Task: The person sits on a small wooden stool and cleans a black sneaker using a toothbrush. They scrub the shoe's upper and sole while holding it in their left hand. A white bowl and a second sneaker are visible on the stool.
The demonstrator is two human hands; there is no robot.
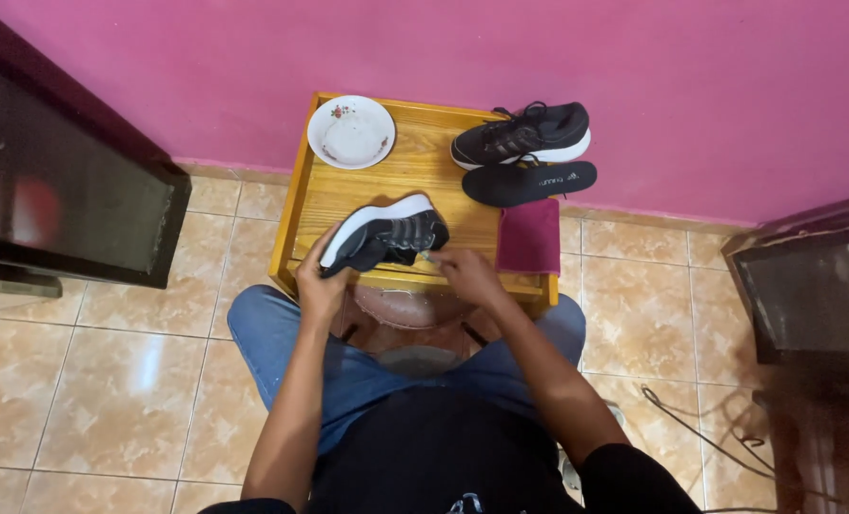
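My left hand (318,281) grips the heel end of a black sneaker with a white sole (384,235), held on its side over the front of a small wooden table (410,171). My right hand (463,271) pinches something small at the shoe's opening, near the tongue or laces; what it pinches is too small to tell. A second matching black sneaker (522,133) stands upright at the table's back right. A black insole (529,181) lies just in front of it.
A white bowl with a floral rim (351,131) sits at the table's back left. A maroon cloth (529,236) lies at the front right corner. Pink wall behind, dark furniture on both sides, tan tiled floor, cables at lower right (710,433).
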